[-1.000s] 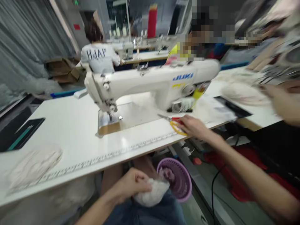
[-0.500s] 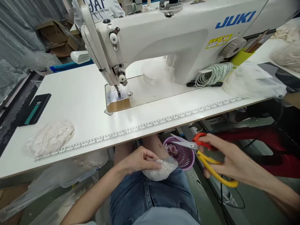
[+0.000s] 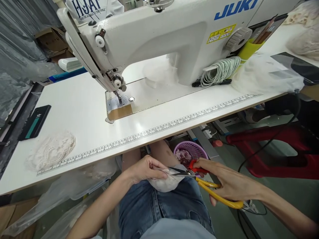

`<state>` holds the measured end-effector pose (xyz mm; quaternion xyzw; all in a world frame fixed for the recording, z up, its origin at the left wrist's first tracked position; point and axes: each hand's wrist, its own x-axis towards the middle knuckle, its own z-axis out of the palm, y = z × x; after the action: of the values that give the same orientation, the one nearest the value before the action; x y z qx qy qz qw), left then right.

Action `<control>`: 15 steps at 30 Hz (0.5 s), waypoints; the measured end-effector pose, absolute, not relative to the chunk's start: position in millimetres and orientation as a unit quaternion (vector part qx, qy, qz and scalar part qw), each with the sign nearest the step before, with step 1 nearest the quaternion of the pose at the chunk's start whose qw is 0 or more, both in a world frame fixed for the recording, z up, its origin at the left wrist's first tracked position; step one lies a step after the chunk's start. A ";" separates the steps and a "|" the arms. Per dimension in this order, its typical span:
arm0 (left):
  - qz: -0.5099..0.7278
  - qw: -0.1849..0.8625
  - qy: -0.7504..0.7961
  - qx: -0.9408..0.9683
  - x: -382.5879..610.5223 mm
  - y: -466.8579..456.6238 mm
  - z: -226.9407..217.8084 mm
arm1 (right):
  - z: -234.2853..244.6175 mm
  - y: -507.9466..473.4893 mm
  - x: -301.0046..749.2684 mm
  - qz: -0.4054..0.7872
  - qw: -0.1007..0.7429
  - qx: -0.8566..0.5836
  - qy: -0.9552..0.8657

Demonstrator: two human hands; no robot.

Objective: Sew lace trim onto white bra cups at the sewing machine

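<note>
The scissors point(image 3: 190, 173) lie just on the person's side of the purple basket point(image 3: 198, 151), their pivot close by its rim as I see it. The right hand point(image 3: 228, 181) has them, fingers wrapped about the red and yellow handles, a little to the right of the basket and nearer the body. The handles are spread, and the blades stand slightly parted.

What counts here is how the scissors meet the white fabric point(image 3: 165, 185). That crumpled piece sits to the left of the basket and closer to the person, above the denim shorts point(image 3: 139, 209). The left hand point(image 3: 147, 171) is the nearer one: it pinches the fabric's left part between thumb and fingers, so the grip is narrow. From the right hand, the fabric lies leftward, with the blades bridging the space between. The blade ends reach the fabric right beside the left fingertips; whether any cloth sits between the blades, I can't tell.

The scissors point left and a little away from the body. Their long axis slants from the yellow loop, on the basket's right near side, to the tips at its left. The fabric has no clean axis, bunched as it is, but it stretches roughly sideways from the pinch toward the basket, its lower edge sagging. Beyond the basket stands the JUKI sewing machine point(image 3: 159, 39).
</note>
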<state>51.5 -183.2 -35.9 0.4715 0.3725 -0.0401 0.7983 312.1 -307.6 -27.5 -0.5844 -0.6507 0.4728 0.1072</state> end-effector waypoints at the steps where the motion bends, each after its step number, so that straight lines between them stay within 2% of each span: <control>1: -0.042 0.796 0.374 0.474 52.1 -183.1 -35.4 | -28.5 -308.5 312.6 0.474 0.109 -0.585 -0.649; 11: -0.036 0.781 0.394 0.484 56.7 -184.3 -36.8 | -36.0 -313.7 317.7 0.458 0.116 -0.591 -0.654; 15: -0.025 0.789 0.392 0.472 58.2 -184.5 -34.3 | -35.5 -312.7 317.3 0.462 0.147 -0.579 -0.655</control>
<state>58.2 -184.5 -34.3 0.4719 0.3925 -0.0250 0.7891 317.3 -312.7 -35.5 -0.5794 -0.6554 0.4615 0.1474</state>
